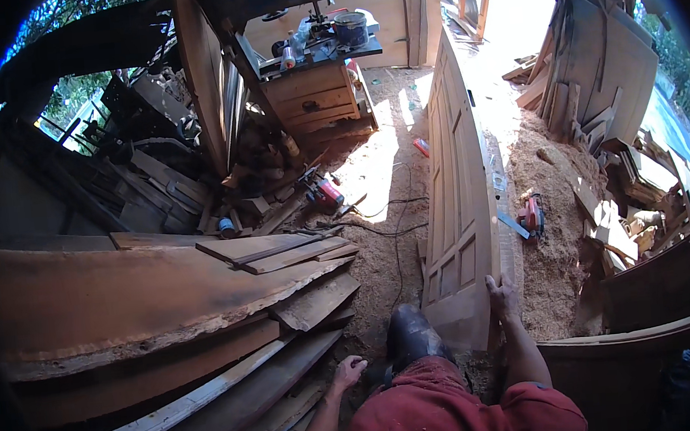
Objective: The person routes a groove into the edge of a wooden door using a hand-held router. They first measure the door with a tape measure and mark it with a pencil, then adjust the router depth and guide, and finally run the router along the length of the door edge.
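A panelled wooden door (457, 174) stands on its long edge in front of me, running away toward the bright opening. My right hand (503, 296) grips its near upper edge, thumb and fingers around the wood. A dark slot shows in that edge farther along. My left hand (349, 371) hangs low beside the stacked boards, its fingers loosely curled with nothing visible in them. My bent knee (413, 332) is close to the door's near end. Right of the door, a red power tool (532, 217) lies on the sawdust.
Wide planks (149, 296) are stacked on the left. A cord (399, 252) crosses the sawdust-covered floor near another red power tool (329, 191). A wooden drawer cabinet (315, 96) with cluttered top stands at the back. Leaning sheets (605, 65) and scrap wood (645, 224) crowd the right.
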`<state>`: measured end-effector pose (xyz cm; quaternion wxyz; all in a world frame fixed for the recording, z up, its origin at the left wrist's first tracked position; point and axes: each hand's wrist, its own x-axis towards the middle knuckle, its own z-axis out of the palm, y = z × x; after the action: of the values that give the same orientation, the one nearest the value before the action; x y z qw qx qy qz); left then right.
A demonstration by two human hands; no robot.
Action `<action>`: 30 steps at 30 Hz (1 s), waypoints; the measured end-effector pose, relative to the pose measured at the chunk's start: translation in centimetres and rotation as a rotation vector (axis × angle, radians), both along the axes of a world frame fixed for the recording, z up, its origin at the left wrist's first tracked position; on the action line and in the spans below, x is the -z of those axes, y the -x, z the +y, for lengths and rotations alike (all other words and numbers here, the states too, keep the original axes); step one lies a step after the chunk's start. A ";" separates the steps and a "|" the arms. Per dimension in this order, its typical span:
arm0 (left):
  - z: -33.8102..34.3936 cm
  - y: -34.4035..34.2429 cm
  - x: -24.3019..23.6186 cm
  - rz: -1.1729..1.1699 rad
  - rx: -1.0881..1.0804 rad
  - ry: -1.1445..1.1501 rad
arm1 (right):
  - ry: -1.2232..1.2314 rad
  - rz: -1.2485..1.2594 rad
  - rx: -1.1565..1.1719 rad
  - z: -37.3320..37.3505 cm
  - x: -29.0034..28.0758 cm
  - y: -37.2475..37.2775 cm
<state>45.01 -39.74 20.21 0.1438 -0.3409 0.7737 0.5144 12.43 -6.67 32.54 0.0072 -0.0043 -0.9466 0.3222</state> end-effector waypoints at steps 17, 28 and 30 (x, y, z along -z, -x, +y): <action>-8.4 36.6 -8.5 -0.012 0.186 -0.151 | -0.173 0.053 -0.095 -9.6 -4.7 23.5; -15.5 57.2 -11.7 0.070 0.194 -0.145 | -0.104 0.022 -0.077 -10.1 -1.6 32.5; -17.1 59.9 -9.3 0.077 0.195 -0.167 | -0.108 -0.064 -0.064 -10.0 -1.6 33.1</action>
<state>-14.89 -56.81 29.46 0.1910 -0.2307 0.7627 0.5732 -20.69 -16.71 34.12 -0.0335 0.0162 -0.9620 0.2704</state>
